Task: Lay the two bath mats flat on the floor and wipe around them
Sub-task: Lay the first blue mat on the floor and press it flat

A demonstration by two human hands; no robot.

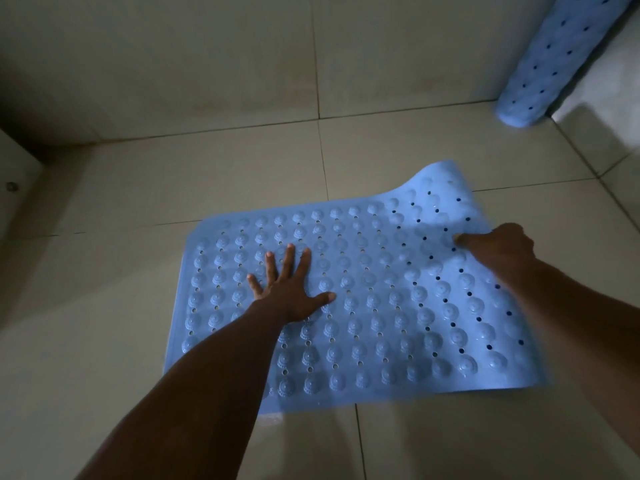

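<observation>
A blue rubber bath mat [374, 306] with suction cups facing up and rows of holes lies spread on the tiled floor. Its left part is flat, while its right end curves upward off the floor. My left hand [287, 289] presses flat on the mat's left half, fingers spread. My right hand [498, 247] holds the raised right end, thumb on top and fingers curled behind the edge. A second blue mat [561, 60], rolled up, leans in the far right corner.
Beige floor tiles [207, 174] surround the mat on all sides. A tiled wall [207, 57] runs along the back, and a low white ledge [14, 188] sits at the far left. A bright patch of light falls by the right wall.
</observation>
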